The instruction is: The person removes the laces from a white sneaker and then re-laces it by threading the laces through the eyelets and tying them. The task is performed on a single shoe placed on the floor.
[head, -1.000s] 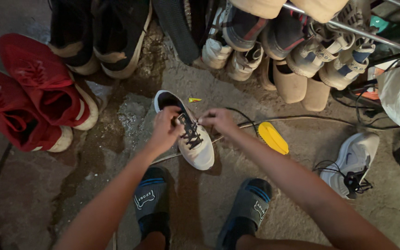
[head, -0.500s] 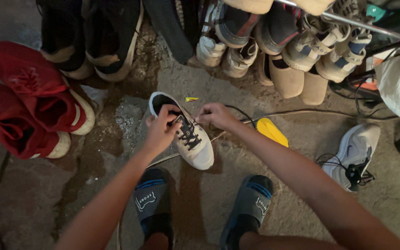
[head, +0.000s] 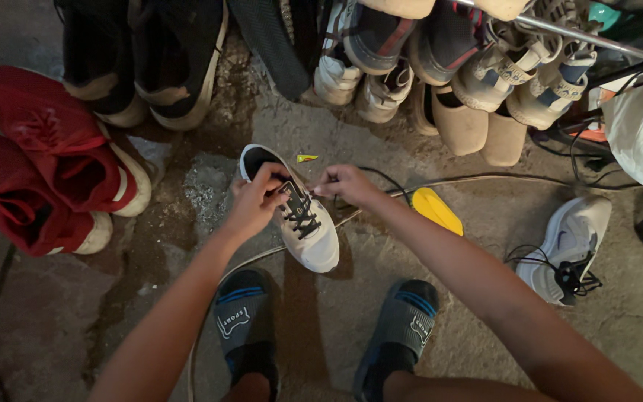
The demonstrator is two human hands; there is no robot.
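Note:
A white sneaker [head: 314, 238] with black laces [head: 299, 211] lies on the concrete floor in front of my feet, toe pointing toward me. My left hand [head: 256, 199] pinches a lace at the top left eyelets. On the other side my right hand [head: 344, 184] grips the lace end near the shoe's collar. Both hands hover right over the tongue area. The matching white sneaker [head: 571, 246] lies off to the right with its black laces loose.
A pair of red sneakers [head: 46, 167] sits at the left, black shoes [head: 161, 59] at the top, and several shoes hang on a rack [head: 478, 67] at top right. A yellow object [head: 437, 211] and a thin cable [head: 485, 180] lie on the floor. My slippers [head: 243, 324] are below.
Both hands stay on the laces of the white sneaker, shifting only slightly; the view has drifted a little.

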